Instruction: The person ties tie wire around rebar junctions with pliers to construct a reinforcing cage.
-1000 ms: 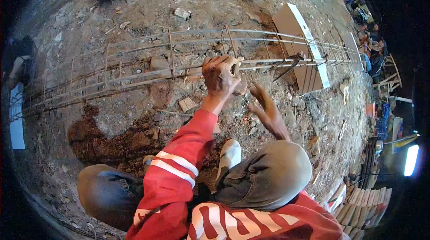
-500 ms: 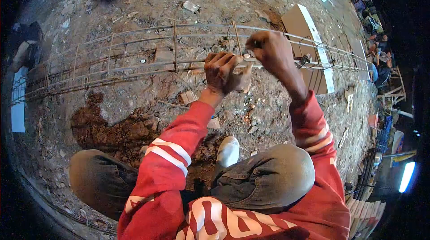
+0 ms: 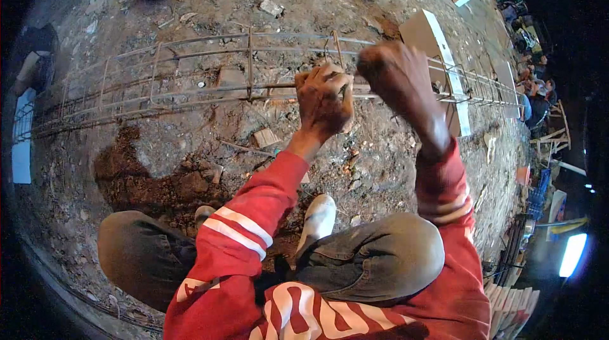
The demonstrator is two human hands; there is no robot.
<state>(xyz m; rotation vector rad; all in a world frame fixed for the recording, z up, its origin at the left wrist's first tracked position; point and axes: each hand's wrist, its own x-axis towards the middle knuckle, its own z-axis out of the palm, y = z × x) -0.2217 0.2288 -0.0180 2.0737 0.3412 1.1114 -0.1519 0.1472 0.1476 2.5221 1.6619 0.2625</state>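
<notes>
The long, narrow cage of grey steel bars and thin square hoops (image 3: pixel 250 64) runs crosswise above the ground in front of the knees. The left hand (image 3: pixel 325 96) is closed on its near bars, just beside a thin rusty hoop (image 3: pixel 337 48); whether it also pinches something small is hidden. The right hand (image 3: pixel 396 73) is folded into a blurred fist over the cage, right of that hoop, and what it may hold cannot be told. Good handling here calls for a firm left grip that keeps hoop and bars from sliding, with the right wrist working close to the joint, knuckles clear of the steel. Under the cage's right part stands a brown, white-faced boxy block (image 3: pixel 451 67); whether it is a container, or holds anything, cannot be told.
</notes>
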